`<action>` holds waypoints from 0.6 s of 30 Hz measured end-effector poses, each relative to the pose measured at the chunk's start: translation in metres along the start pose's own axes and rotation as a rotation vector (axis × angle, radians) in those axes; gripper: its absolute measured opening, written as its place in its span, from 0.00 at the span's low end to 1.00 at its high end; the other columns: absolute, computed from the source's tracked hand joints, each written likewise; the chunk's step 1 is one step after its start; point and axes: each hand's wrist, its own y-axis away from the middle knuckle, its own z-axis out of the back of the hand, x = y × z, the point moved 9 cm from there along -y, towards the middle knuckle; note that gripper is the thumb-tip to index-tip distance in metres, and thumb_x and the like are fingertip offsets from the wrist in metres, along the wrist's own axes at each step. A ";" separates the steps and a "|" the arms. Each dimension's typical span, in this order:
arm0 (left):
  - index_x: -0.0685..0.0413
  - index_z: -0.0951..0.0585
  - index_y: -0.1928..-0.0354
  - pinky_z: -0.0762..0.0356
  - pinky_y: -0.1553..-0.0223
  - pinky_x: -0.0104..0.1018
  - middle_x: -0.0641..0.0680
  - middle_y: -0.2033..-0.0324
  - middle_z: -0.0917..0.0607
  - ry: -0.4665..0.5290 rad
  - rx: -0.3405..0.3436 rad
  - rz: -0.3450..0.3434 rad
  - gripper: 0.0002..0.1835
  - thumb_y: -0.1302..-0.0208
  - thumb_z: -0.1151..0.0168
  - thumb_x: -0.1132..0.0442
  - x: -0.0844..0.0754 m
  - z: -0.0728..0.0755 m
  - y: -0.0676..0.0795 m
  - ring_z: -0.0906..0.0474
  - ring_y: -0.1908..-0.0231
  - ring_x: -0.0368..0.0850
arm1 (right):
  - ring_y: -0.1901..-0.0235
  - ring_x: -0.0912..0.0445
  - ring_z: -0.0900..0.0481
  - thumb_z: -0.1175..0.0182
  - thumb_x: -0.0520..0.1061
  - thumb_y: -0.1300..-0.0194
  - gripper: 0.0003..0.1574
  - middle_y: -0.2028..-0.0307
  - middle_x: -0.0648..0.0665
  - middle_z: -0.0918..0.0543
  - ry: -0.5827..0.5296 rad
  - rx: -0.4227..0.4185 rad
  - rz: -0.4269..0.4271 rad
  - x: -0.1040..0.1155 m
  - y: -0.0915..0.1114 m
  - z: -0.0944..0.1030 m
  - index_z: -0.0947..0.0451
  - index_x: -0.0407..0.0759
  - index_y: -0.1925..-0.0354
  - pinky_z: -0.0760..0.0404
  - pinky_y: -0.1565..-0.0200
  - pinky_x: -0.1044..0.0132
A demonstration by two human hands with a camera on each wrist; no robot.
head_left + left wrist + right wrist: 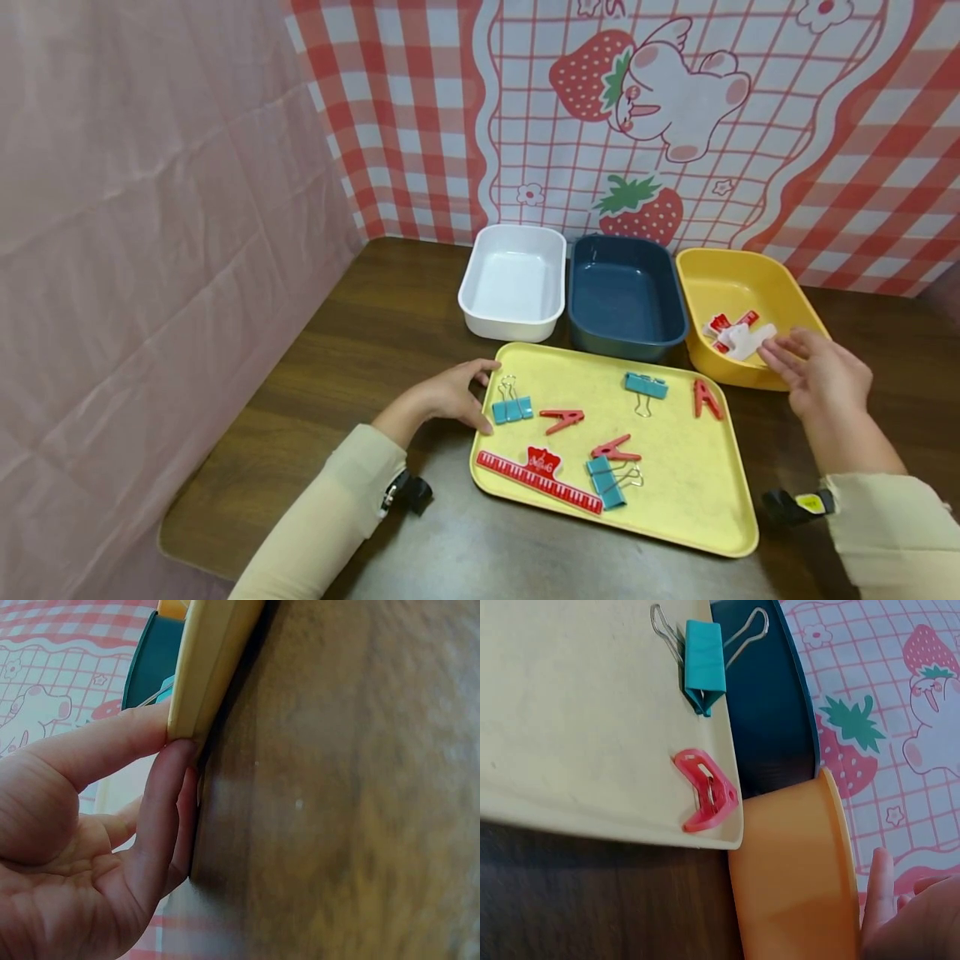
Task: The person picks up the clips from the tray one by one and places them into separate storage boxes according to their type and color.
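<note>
My left hand (450,393) grips the left rim of the yellow tray (675,508), thumb and fingertips on its edge. On the tray lie three teal binder clips, at the left (512,410), back (646,385) and front (606,482). Red A-shaped clips lie at the left (562,419), centre (615,450) and right (707,399). A long red piano-key clip (540,479) lies along the front left. My right hand (828,375) hovers at the front right of the yellow bin (780,287), fingers loosely extended beside white and red clips (738,335) inside it.
A white bin (517,321) and a dark blue bin (626,333) stand left of the yellow one, behind the tray. A checked strawberry-print cloth (427,125) hangs behind them. Pink fabric (172,208) covers the left side. Brown tabletop (315,392) shows left of the tray.
</note>
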 end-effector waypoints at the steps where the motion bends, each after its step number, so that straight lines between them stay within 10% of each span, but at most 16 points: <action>1: 0.55 0.37 0.34 0.23 0.68 0.34 0.58 0.51 0.32 0.002 0.000 -0.001 0.51 0.65 0.24 0.76 0.000 0.000 0.000 0.25 0.67 0.47 | 0.70 0.50 0.16 0.30 0.40 0.49 0.17 0.72 0.45 0.18 0.004 -0.001 0.002 -0.001 0.001 0.000 0.23 0.48 0.60 0.18 0.67 0.60; 18: 0.55 0.38 0.34 0.23 0.68 0.34 0.58 0.51 0.32 -0.010 -0.008 -0.005 0.51 0.65 0.24 0.76 0.000 -0.001 0.000 0.25 0.67 0.47 | 0.70 0.47 0.16 0.32 0.39 0.46 0.11 0.71 0.43 0.19 0.015 0.140 0.002 -0.019 0.022 -0.017 0.22 0.44 0.63 0.19 0.68 0.55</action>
